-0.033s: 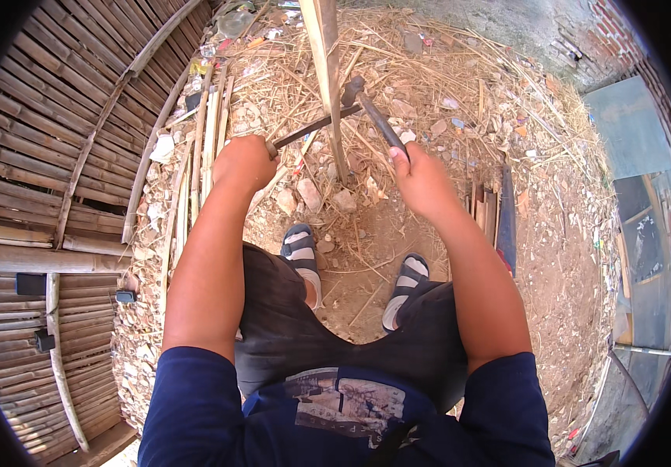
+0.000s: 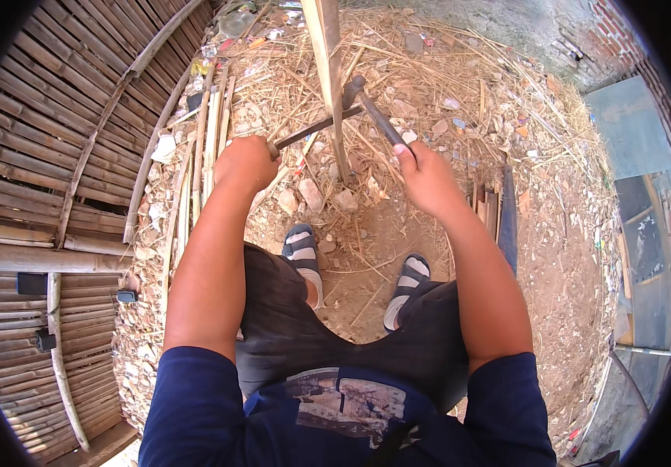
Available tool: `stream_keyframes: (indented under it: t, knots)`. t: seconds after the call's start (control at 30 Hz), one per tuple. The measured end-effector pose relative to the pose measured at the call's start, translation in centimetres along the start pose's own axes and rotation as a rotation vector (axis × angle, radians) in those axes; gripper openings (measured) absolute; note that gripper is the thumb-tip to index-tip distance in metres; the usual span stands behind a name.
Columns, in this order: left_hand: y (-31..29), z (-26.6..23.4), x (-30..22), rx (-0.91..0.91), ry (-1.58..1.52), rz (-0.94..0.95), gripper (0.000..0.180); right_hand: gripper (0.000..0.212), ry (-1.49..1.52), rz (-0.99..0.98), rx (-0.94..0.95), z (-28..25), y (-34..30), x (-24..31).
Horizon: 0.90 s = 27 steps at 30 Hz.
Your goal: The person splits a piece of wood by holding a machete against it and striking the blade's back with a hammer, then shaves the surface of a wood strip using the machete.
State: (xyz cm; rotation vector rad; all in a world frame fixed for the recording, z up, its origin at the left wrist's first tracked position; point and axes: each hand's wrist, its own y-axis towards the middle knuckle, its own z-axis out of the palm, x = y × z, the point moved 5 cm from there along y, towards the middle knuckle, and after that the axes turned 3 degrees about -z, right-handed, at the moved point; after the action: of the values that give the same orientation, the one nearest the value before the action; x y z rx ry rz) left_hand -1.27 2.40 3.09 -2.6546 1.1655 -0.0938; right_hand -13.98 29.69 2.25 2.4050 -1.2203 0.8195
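Hammer (image 2: 380,118), clasped in the closed right hand (image 2: 431,180), has barely shifted, its head just right of the upright bamboo (image 2: 331,78), near the tip of the blade (image 2: 304,134) the fisted left hand (image 2: 245,166) holds across that bamboo, which seems no further split.

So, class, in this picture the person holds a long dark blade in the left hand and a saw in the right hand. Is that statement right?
Not quite: the tool in the right hand is a hammer, not a saw, as the head view shows. The left hand does hold the long dark blade.
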Motion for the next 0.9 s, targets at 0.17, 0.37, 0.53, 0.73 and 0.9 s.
stream_keyframes:
  t: [0.17,0.37,0.53,0.73,0.9]
  knots:
    - [-0.2,0.3,-0.2,-0.012,-0.007,0.021,0.026,0.047,0.237,-0.121,-0.292,-4.8,-1.5,2.3]
    - [-0.1,0.3,-0.9,-0.010,0.008,0.016,0.024,0.047,-0.153,-0.013,-0.068,0.8,0.0,-2.8]
    - [-0.4,-0.4,-1.0,0.002,0.004,0.039,0.023,0.052,0.037,0.050,-0.032,0.2,0.6,-1.6]
    - [0.0,0.4,-0.7,-0.016,0.012,0.023,0.022,0.046,0.387,-0.080,-0.342,-5.0,-1.0,1.8]
    - [-0.6,-0.4,-1.3,-0.041,-0.001,0.047,0.024,0.048,0.049,0.016,-0.163,0.3,-0.2,-1.3]
